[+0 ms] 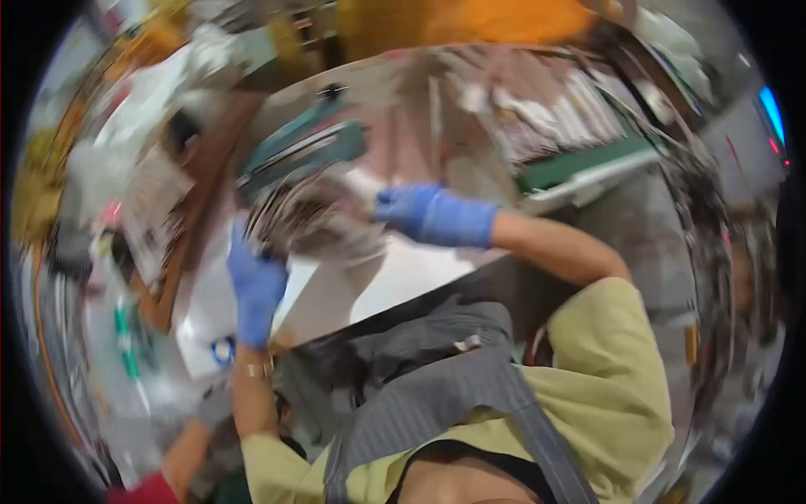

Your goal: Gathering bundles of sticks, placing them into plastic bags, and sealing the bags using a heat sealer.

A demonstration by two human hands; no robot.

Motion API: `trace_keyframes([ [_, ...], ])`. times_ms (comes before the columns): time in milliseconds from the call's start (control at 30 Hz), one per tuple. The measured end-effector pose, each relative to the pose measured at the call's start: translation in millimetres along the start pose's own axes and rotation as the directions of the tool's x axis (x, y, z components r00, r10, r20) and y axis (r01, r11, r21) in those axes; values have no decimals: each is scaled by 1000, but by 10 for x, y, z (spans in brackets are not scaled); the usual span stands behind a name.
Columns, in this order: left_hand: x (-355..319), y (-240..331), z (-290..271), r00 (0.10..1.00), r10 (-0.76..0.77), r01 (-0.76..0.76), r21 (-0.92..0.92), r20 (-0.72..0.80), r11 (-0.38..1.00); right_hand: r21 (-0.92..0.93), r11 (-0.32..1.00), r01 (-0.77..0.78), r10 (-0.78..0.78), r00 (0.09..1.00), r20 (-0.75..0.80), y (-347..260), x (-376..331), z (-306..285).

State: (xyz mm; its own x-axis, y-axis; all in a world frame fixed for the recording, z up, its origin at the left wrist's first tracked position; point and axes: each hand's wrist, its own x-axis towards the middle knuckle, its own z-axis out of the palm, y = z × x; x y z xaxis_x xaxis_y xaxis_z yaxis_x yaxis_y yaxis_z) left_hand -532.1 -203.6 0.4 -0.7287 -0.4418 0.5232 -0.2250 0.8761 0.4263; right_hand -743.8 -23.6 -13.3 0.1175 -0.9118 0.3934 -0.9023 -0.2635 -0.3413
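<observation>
Roughly, frame was motion-blurred, so details are coarse.

Left hand (254,286): blue glove, fingers curled on the near-left edge of the bag (315,220); grip looked closed on it.
Right hand (432,215): blue glove, fingers closed on the bag's far-right edge, forearm bare and reaching in from the right.
Bag: clear crinkled plastic with dark contents, held between both hands just above the desk (403,277); contents too blurred to tell.
Desk: white top, tilted diagonally in view, bag over its left-centre part.
Sealer (306,147): teal bar-shaped machine just beyond the bag, apart from both hands.
Tape (223,350): small blue ring on the desk's near-left corner, near the left wrist.
Tray (588,164): green-edged, beyond the right forearm, pale stacked items on it, blurred.
Clothing: grey striped apron (437,378) over a yellow-green shirt.
Other person: an arm (180,462) with a red sleeve at lower left, clear of the bag.
</observation>
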Motion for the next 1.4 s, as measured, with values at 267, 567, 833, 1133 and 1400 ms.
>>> trace_keyframes([
  [267, 472, -157, -598, 996, 83, -84, -238, -14, 968, -10, 996, 94, -94, 995, -21, -239, 854, -875],
  [567, 351, -1, -11, 976, 108, -211, -673, -191, 709, -434, 900, 43, -124, 979, -161, -410, 1012, -97],
  [833, 392, -112, 1191, 848, -270, 518, -820, 456, 242, -37, 962, -272, 190, 757, -626, 1128, 1520, 276],
  [1133, 188, -1197, 1752, 576, -435, 590, -721, 692, -363, 601, 740, -303, 574, 751, -328, 1371, 1766, 484],
  [1400, -582, -2006, 1530, 657, -594, 576, -817, 464, -1, 794, 538, -285, 764, 563, -316, 1763, 1328, 1068],
])
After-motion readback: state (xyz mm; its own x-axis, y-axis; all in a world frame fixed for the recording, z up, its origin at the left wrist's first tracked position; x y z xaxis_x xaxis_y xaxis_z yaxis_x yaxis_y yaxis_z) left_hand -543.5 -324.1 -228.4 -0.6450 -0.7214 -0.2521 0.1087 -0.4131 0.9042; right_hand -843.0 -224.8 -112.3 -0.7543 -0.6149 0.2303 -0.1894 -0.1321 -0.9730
